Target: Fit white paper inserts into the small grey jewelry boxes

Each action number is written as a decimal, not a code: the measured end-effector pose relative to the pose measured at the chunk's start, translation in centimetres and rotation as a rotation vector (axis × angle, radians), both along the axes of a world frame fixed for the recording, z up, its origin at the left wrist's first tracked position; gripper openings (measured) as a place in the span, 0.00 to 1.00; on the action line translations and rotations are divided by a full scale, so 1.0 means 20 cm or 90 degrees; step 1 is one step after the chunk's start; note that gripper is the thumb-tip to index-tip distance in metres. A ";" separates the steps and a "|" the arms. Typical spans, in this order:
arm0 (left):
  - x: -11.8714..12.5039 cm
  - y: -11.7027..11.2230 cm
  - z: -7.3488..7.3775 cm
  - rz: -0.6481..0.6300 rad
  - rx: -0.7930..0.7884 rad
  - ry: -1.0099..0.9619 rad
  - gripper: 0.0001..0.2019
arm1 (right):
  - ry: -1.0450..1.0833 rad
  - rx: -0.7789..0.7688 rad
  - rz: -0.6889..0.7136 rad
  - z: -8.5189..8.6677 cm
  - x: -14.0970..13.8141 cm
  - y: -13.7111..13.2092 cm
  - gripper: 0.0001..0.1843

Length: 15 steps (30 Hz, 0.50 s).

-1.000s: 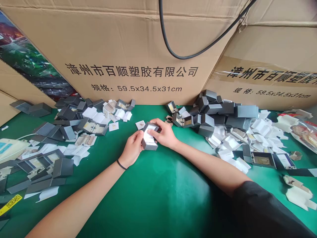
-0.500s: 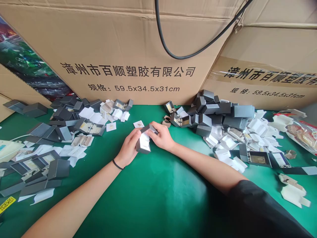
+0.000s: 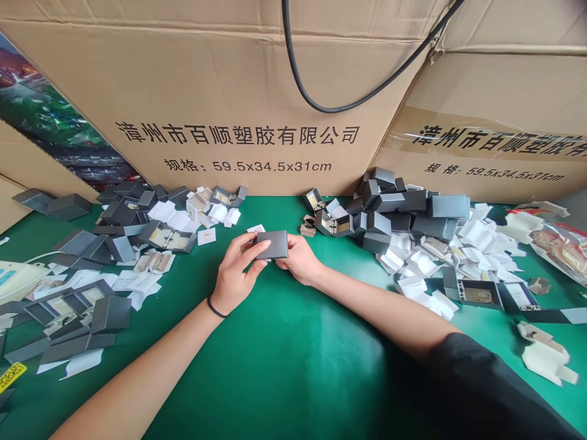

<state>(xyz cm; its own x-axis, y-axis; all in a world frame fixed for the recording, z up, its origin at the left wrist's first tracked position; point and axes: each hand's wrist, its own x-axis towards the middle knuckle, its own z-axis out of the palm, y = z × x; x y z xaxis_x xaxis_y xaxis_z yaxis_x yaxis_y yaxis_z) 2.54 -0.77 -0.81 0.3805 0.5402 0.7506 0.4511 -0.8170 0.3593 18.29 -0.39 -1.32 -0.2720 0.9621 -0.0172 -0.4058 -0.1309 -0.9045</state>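
A small dark grey jewellery box (image 3: pixel 272 244) is held level over the green table, its plain top facing me and its lid looking closed. My left hand (image 3: pixel 238 269) grips it from the left, fingers on top and thumb below. On the right end, my right hand (image 3: pixel 299 260) is closed around the box's edge, with some fingers hidden behind it. Just beyond the box, a white card (image 3: pixel 255 228) shows only in part. Another white card (image 3: pixel 206 236) lies flat to the left.
Dark boxes and white paper inserts are heaped at left (image 3: pixel 110 315) and right (image 3: pixel 408 201). Large cardboard cartons (image 3: pixel 238 79) stand along the back, with a black cable (image 3: pixel 328 110) hanging before them. A plastic packet (image 3: pixel 562 247) lies at far right on the green table (image 3: pixel 275 360).
The box was open with its white inside showing; now its lid is over and the dark top faces me. My left hand has shifted its fingers onto the top.
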 end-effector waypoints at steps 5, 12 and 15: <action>-0.02 0.00 0.01 -0.010 0.066 0.004 0.21 | 0.017 -0.006 -0.019 0.07 -0.02 -0.04 0.12; 0.00 -0.01 0.00 0.028 0.069 0.025 0.21 | -0.045 0.019 0.001 0.05 -0.02 -0.02 0.12; 0.02 -0.01 0.01 0.051 0.049 0.050 0.22 | -0.095 0.009 -0.043 -0.01 -0.04 -0.01 0.09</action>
<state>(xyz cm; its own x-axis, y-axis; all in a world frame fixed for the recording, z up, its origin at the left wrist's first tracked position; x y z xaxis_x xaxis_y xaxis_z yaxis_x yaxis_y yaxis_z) 2.93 -1.03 -0.61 0.3972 0.5135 0.7606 0.5407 -0.8006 0.2581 17.55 -0.61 -1.51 -0.2021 0.9786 -0.0394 -0.2741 -0.0952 -0.9570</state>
